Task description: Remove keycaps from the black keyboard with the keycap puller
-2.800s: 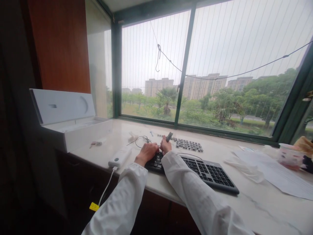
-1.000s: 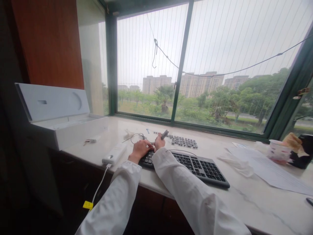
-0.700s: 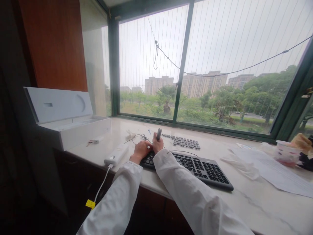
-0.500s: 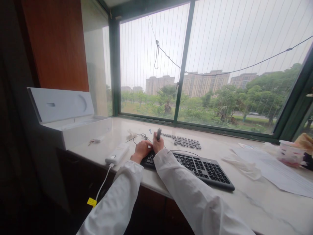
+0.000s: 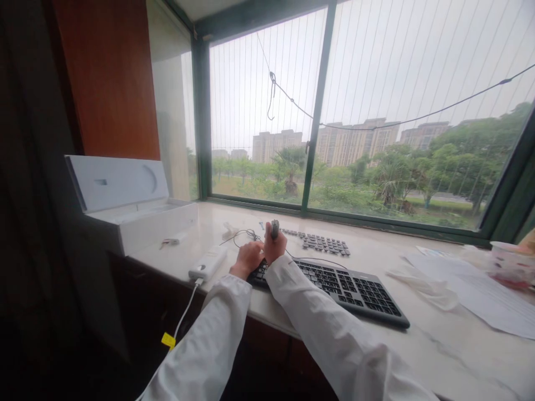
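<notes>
A black keyboard [image 5: 355, 291] lies at a slant near the front edge of the white counter, many of its keycaps off. My right hand [image 5: 275, 248] is closed round an upright dark-handled tool [image 5: 275, 229] over the keyboard's left part; the tool's lower end is hidden by the hand. Close beside it, my left hand [image 5: 248, 258] rests on the left end of the keyboard with its fingers curled in. What those fingers grip, if anything, is hidden. Behind the keyboard, loose keycaps [image 5: 326, 244] are laid out in rows.
At the left stands an open white box [image 5: 156, 225]. A white power strip [image 5: 208, 263] with a plugged-in cable lies left of my hands. Thin dark cable [image 5: 249, 234] loops behind them. Crumpled tissue [image 5: 426, 287], paper sheets [image 5: 476, 301] and a cup [image 5: 507, 264] are on the right.
The whole view has shifted slightly, so things appear a little further right. Both hands keep nearly the same place on the keyboard, and the tool stays in my right hand.
</notes>
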Available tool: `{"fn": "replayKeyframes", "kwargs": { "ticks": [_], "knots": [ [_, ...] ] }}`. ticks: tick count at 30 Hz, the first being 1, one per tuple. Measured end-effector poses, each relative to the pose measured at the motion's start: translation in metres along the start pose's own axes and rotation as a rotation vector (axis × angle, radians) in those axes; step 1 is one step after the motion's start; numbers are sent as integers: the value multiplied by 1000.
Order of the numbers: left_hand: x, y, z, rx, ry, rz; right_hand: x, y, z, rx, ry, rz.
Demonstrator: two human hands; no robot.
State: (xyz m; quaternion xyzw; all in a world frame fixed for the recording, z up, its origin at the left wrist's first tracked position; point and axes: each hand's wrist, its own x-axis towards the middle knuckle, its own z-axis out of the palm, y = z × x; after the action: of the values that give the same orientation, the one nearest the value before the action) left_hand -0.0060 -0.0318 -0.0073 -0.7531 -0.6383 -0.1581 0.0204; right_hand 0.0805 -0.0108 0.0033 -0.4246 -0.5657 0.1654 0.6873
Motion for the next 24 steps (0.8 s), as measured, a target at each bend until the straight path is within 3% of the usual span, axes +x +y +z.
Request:
{"fn": "replayKeyframes", "kwargs": {
  "ticks": [4, 6, 12, 16, 20, 24],
  "knots": [
    [-1, 0, 3, -100, 102, 122, 29, -5, -25, -43, 147, -25],
    [0, -1, 5, -132, 121, 138, 47, -6, -45, -124, 144, -58],
    [1, -2, 6, -149, 118, 122, 85, 24, -127, -691, -307, -438],
    [3, -3, 8, -155, 132, 132, 73, 54, -170, -1072, -490, -410],
    [3, -2, 7, -164, 115, 122, 55, 63, -179, -1184, -652, -396],
    [1, 2, 2, -135, 91, 101, 54, 57, -168, -1122, -587, -397]
  ]
}}
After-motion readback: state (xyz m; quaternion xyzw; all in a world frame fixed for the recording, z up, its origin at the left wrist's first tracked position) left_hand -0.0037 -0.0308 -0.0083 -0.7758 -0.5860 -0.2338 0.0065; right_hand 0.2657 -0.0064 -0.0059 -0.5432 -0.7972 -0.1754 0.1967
